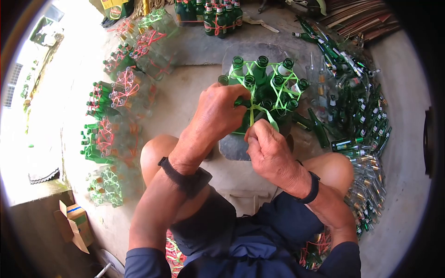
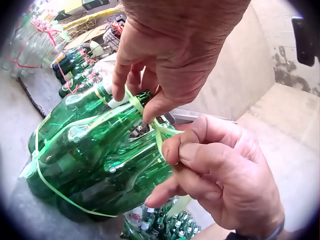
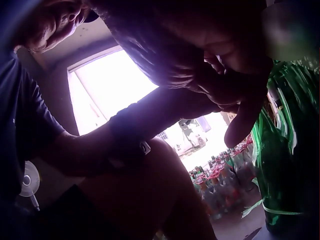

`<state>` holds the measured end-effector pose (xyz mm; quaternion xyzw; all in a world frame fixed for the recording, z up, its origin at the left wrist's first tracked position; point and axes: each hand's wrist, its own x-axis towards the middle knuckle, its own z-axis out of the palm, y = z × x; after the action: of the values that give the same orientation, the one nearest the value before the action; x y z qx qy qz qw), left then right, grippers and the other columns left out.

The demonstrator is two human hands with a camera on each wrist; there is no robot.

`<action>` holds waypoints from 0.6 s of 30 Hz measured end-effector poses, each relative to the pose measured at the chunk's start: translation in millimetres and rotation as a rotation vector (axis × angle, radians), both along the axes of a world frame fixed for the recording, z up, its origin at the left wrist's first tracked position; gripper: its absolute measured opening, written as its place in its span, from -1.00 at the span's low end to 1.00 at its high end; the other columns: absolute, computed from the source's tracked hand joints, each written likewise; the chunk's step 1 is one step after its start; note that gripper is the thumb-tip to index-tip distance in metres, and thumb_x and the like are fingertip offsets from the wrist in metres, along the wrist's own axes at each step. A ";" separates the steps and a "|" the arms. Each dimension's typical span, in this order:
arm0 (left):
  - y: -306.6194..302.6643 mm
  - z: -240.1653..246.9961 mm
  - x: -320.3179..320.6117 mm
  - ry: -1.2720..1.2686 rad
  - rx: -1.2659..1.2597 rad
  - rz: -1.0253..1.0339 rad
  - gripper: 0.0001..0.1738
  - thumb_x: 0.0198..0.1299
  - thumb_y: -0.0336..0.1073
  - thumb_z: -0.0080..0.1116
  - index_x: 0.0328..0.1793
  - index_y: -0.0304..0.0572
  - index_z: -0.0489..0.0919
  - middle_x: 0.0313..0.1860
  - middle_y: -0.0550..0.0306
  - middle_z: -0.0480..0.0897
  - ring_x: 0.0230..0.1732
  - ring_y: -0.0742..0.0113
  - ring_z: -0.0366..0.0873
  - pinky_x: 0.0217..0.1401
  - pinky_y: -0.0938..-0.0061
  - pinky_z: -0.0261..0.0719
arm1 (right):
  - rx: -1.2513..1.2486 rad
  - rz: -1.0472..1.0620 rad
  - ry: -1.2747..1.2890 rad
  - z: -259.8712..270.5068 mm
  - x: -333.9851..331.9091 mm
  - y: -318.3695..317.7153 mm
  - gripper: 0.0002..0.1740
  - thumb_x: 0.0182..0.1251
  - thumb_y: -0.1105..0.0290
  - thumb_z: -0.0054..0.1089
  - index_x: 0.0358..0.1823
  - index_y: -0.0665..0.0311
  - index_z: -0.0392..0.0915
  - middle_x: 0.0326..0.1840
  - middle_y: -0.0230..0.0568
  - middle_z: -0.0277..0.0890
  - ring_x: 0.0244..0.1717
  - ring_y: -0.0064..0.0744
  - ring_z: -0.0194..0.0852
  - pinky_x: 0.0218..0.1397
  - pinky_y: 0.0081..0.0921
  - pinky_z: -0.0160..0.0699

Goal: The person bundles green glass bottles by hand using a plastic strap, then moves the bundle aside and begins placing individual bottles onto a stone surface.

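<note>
A bundle of upright green glass bottles (image 1: pixel 260 70) stands in front of the knees, with light-green plastic strap (image 1: pixel 281 95) laced around the necks. At the bundle's near left, my left hand (image 1: pixel 218 110) grips one bottle's neck, its fingers and thumb around the strap there. My right hand (image 1: pixel 271 150), just nearer the body, pinches the strap's free end (image 1: pixel 272 121) between thumb and forefinger. In the left wrist view, the strap runs from the gripped bottle neck to the right hand (image 2: pixel 225 172). Another strap band (image 2: pixel 67 200) circles the bottles low down.
Bundles of clear and green bottles tied with red strap (image 1: pixel 125 88) line the left side. Loose green bottles (image 1: pixel 361 111) lie piled at right, some beside the bundle. More tied bottles (image 1: pixel 221 18) stand at the back. A cardboard box (image 1: pixel 76 224) sits at lower left.
</note>
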<state>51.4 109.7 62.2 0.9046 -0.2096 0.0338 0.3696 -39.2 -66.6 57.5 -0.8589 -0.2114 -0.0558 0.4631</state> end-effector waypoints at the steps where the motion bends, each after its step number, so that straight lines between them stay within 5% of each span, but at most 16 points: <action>1: -0.1 0.6 0.1 -0.006 -0.002 -0.005 -0.75 0.09 -0.34 0.37 -0.07 -0.03 0.83 -0.33 -0.13 0.74 -0.20 -0.18 0.71 -0.09 0.03 0.67 | -0.037 0.007 -0.037 -5.0 0.8 0.2 -0.84 0.35 0.76 0.03 -0.15 0.38 0.41 -0.26 0.01 0.46 -0.31 0.06 0.61 -0.21 -0.13 0.61; 5: -0.6 7.6 -2.4 0.046 0.015 0.012 -0.70 0.08 -0.33 0.41 -0.01 -0.06 0.83 -0.33 -0.17 0.73 -0.19 -0.16 0.73 -0.07 0.07 0.68 | -0.060 0.019 -0.016 -0.5 -0.5 4.0 -0.82 0.27 0.77 0.07 -0.15 0.40 0.42 -0.23 0.08 0.43 -0.20 0.23 0.51 -0.10 -0.01 0.56; 18: 0.7 -0.6 0.2 0.067 -0.005 0.006 -0.68 0.08 -0.38 0.41 0.02 -0.16 0.82 -0.29 -0.15 0.78 -0.22 -0.04 0.78 -0.05 0.18 0.72 | -0.201 0.128 0.002 4.9 -9.4 -6.5 -0.80 0.30 0.65 0.26 -0.07 0.42 0.52 -0.13 0.02 0.51 -0.20 0.15 0.65 -0.17 -0.06 0.65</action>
<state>51.6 110.4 61.6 0.9050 -0.1941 0.0052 0.3784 -48.5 -73.1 62.4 -0.8858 -0.2701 -0.0038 0.3774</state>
